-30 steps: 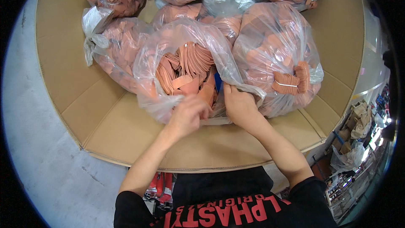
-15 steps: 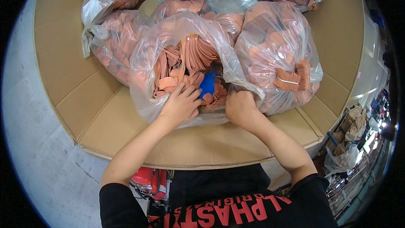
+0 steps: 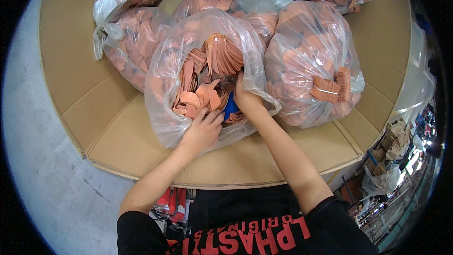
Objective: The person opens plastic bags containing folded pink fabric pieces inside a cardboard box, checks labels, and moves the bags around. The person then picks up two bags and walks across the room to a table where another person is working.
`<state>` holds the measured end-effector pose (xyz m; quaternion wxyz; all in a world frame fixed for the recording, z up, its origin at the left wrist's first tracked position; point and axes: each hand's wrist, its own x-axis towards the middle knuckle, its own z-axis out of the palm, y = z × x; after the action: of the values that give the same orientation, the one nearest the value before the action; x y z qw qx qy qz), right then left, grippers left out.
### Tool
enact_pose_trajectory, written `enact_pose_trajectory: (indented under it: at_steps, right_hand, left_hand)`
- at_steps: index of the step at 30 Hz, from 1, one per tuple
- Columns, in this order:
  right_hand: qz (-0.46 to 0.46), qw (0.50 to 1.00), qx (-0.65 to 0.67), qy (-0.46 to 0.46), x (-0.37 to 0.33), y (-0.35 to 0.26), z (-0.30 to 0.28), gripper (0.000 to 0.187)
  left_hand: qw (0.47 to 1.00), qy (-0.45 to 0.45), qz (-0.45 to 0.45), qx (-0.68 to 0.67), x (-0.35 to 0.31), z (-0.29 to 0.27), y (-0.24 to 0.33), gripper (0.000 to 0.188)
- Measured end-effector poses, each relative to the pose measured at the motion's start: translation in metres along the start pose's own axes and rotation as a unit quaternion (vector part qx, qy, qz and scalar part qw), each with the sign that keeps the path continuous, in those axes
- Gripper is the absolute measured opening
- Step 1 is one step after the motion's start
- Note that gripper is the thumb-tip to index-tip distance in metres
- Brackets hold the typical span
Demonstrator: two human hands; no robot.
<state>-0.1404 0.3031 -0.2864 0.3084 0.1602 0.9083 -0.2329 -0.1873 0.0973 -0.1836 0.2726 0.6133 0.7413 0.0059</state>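
A clear plastic bag (image 3: 160, 89) lies open, with loose orange-tan strips (image 3: 198, 97) and a fanned bundle of curved strips (image 3: 224, 56) inside. My left hand (image 3: 204, 130) rests over the bag's near side, fingers apart and bent onto the loose strips. Beside its fingertips shows a bright blue piece (image 3: 230, 108) whose kind I cannot make out. My right hand (image 3: 244, 95) reaches into the bag at the right of the bundle. Its fingers are mostly hidden by the bag and the strips.
More filled bags stand around: one at the right (image 3: 314, 61) with banded bundles, one at the left (image 3: 137, 42), several behind. All sit in a large cardboard container (image 3: 226, 167) whose near edge crosses below my forearms. Red equipment (image 3: 177, 203) shows beneath that edge.
My right hand has left the bag's near right rim and moved up and inward, into the bag. The strips have shifted, and less of the blue piece shows. My left hand has dropped slightly.
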Motion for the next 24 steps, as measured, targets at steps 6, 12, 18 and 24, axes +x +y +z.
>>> enact_pose_trajectory:
  at_steps: [6, 12, 18, 24]
  right_hand:
    - [0.095, 0.988, 0.11, -0.047, -0.008, -0.012, 0.002, 0.073]
    - [0.104, 0.987, 0.114, 0.048, 0.003, -0.015, 0.014, 0.051]
    - [-0.003, 0.994, 0.084, 0.072, -0.038, -0.012, -0.017, 0.033]
    - [-0.039, 0.988, 0.15, 0.026, -0.08, -0.03, -0.08, 0.019]
  left_hand:
    - [0.997, -0.021, -0.023, 0.075, -0.013, 0.006, 0.028, 0.033]
    - [0.989, -0.128, -0.029, 0.063, -0.017, -0.01, 0.038, 0.038]
    - [0.988, -0.142, -0.014, 0.059, -0.022, -0.011, 0.043, 0.043]
    - [0.971, -0.238, -0.017, 0.023, -0.032, -0.01, 0.056, 0.042]
